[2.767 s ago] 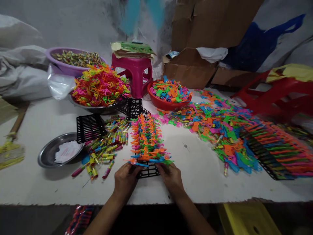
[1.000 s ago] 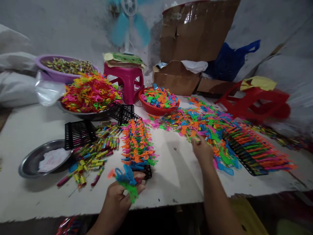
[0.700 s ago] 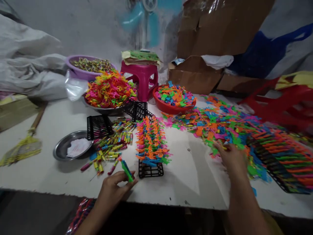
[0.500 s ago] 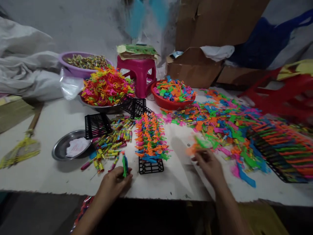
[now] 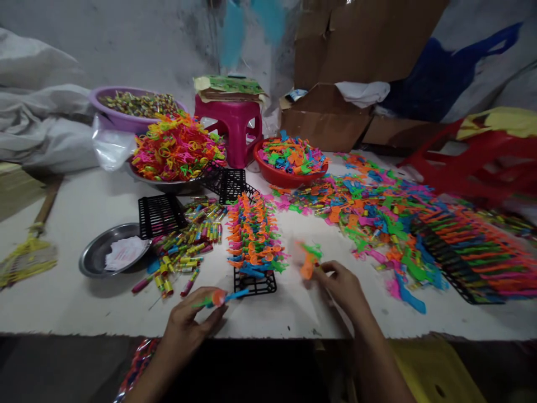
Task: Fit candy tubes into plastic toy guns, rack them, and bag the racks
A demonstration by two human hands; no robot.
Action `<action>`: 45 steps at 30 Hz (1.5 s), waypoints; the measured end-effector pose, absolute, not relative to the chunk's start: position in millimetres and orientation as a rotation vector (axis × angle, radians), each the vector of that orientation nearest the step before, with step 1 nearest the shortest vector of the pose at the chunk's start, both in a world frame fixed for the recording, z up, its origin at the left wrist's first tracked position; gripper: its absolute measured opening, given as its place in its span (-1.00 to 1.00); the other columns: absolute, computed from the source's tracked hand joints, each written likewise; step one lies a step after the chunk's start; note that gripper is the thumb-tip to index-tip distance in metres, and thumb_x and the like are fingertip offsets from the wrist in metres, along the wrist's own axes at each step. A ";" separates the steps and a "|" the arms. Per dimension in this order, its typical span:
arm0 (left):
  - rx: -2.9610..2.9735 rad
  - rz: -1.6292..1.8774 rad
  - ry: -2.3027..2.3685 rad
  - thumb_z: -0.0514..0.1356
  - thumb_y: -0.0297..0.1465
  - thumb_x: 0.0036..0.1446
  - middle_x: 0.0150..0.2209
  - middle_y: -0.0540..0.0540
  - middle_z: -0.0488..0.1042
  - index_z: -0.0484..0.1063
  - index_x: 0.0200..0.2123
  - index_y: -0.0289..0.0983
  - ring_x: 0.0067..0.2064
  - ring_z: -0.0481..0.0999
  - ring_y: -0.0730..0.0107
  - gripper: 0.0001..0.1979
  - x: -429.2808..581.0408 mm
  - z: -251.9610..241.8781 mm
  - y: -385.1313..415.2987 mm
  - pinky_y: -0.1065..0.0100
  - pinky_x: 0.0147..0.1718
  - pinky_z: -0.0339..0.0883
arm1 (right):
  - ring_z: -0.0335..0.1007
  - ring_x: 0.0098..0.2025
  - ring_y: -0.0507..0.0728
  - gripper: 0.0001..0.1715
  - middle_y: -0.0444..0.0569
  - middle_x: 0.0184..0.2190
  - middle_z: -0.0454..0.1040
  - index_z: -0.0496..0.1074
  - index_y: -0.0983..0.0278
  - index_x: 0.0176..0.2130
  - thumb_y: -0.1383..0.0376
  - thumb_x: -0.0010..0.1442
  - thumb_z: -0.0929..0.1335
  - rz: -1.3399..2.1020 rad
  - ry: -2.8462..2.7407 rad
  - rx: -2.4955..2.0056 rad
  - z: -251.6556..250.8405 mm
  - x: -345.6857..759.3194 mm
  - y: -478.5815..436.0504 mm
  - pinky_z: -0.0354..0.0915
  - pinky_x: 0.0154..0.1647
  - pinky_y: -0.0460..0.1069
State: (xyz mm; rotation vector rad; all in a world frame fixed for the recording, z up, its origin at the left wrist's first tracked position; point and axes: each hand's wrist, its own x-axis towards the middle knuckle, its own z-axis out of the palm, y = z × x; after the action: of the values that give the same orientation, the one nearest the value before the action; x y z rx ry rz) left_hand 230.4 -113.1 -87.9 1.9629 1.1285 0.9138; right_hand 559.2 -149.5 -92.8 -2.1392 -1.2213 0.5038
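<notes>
My left hand [image 5: 191, 319] is closed on small plastic toy pieces [image 5: 218, 297] in blue, orange and green, near the front of the table. Between my hands stands a black plastic grid rack [image 5: 266, 288], with rows of orange, green, pink and blue toy pieces [image 5: 254, 235] upright in it. To the right of the rack, my right hand [image 5: 344, 288] pinches orange and green plastic toy pieces [image 5: 308, 266], blurred by motion. The exact kind of toy cannot be made out. The blue piece at my left hand reaches toward the rack's front left corner.
Loose toy pieces [image 5: 377, 207] spread over the right of the table, beside another filled rack [image 5: 457, 280]. On the left lie small yellow tubes [image 5: 191, 263], a metal bowl [image 5: 90, 260] and a black grid [image 5: 157, 215]. A red basin [image 5: 289, 180] stands behind.
My right hand has moved left, toward the rack, with the orange and green pieces. The pieces in my left hand have turned from upright to lying sideways. The view has shifted slightly.
</notes>
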 end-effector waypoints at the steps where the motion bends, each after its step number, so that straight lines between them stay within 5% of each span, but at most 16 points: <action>1: 1.980 0.955 1.050 0.15 -0.35 0.03 -0.30 -0.10 0.52 0.48 -0.31 -0.22 -0.26 0.50 0.34 -0.84 234.3 -88.1 -112.1 0.37 -0.27 0.38 | 0.27 -0.55 0.07 -0.77 -0.12 -0.60 0.35 0.38 0.26 -0.42 0.15 -0.04 0.32 0.511 -1.105 -2.007 -90.3 559.3 -152.0 0.21 -0.50 -0.04; 6: 2.011 1.087 0.915 0.11 -0.39 0.07 -0.26 -0.17 0.50 0.45 -0.22 -0.25 -0.20 0.49 0.31 -0.80 254.6 -105.8 -101.5 0.31 -0.25 0.39 | 0.36 -0.50 0.09 -0.78 -0.10 -0.55 0.42 0.40 0.26 -0.49 0.16 -0.14 0.40 0.603 -0.782 -1.415 -89.1 521.7 -160.4 0.33 -0.41 0.01; 20: 2.275 1.195 1.090 0.14 -0.38 0.06 -0.29 -0.14 0.56 0.46 -0.28 -0.28 -0.28 0.55 0.37 -0.83 267.6 -127.9 -101.0 0.44 -0.30 0.42 | 0.39 -0.29 0.13 -0.91 -0.07 -0.38 0.50 0.50 0.17 -0.36 0.27 0.04 0.37 0.641 -1.392 -1.451 -129.0 478.2 -148.3 0.32 -0.23 0.02; 29: 2.087 1.075 1.267 0.16 -0.34 0.04 -0.43 -0.08 0.55 0.48 -0.34 -0.30 -0.46 0.52 0.43 -0.83 267.6 -133.8 -100.6 0.48 -0.46 0.38 | 0.44 -0.30 0.15 -0.76 -0.08 -0.38 0.52 0.43 0.25 -0.32 0.24 -0.07 0.42 0.929 -1.009 -1.451 -132.5 476.5 -139.4 0.34 -0.26 0.00; 45: 2.301 1.082 1.187 0.11 -0.33 0.08 -0.53 -0.06 0.50 0.47 -0.41 -0.29 -0.51 0.47 0.47 -0.81 271.2 -122.6 -94.8 0.49 -0.49 0.34 | 0.38 -0.33 0.12 -0.89 -0.10 -0.41 0.43 0.43 0.22 -0.40 0.35 -0.03 0.32 0.704 -1.165 -1.758 -115.5 465.6 -138.4 0.29 -0.29 -0.03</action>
State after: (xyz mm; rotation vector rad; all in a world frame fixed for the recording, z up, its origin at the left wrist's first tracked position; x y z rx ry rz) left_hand 271.2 -94.8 -122.6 2.3013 1.1866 1.0823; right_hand 465.6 -138.4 -115.5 -1.7581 -1.1647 0.7038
